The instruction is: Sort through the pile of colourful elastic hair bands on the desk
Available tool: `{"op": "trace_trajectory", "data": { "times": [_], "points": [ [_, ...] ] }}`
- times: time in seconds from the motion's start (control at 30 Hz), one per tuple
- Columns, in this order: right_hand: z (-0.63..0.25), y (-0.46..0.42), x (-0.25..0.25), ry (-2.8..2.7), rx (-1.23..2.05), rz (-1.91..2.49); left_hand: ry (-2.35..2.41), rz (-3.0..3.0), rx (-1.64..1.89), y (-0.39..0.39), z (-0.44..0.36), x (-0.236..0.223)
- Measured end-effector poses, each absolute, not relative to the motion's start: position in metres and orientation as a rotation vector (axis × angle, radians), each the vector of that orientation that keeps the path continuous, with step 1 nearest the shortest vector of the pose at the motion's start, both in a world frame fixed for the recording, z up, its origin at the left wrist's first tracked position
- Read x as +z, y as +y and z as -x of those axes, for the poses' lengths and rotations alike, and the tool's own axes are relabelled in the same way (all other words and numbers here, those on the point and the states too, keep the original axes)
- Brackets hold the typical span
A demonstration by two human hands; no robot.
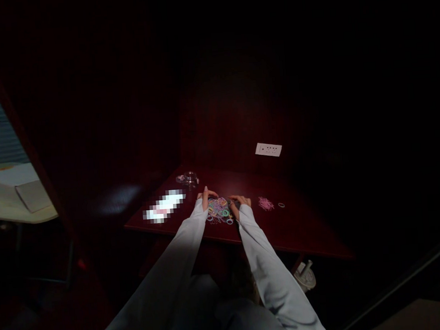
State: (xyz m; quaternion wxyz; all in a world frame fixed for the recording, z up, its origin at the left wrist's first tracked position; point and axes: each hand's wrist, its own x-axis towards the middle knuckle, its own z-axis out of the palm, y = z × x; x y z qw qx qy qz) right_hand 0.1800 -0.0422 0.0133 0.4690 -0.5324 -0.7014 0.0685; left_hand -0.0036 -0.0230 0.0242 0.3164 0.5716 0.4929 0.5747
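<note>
A heap of small coloured elastic rings (219, 210) lies on a dark red desk (307, 229). My left hand (206, 198) rests at the heap's left edge, fingers curled down onto the rings. My right hand (239, 204) sits at the heap's right edge, fingers bent and pinched together on something I cannot make out. Both arms wear pale long sleeves. A separate small pile of pink rings (266, 203) lies to the right of my right hand, and a single ring (281, 205) beyond it.
A clear round lid or dish (188, 178) sits at the desk's back left. A blurred white patch (165, 206) lies left of my hands. A white socket plate (268, 149) is on the dark back panel. Another pale table (15, 197) stands at far left.
</note>
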Motion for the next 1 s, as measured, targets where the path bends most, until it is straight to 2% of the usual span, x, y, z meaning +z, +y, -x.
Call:
{"op": "trace_trajectory", "data": {
  "times": [1.0],
  "points": [
    [-0.176, -0.042, 0.008, -1.687, 0.214, 1.406, 1.367, -1.453, 1.45, -0.036, 0.005, 0.032]
  ]
}}
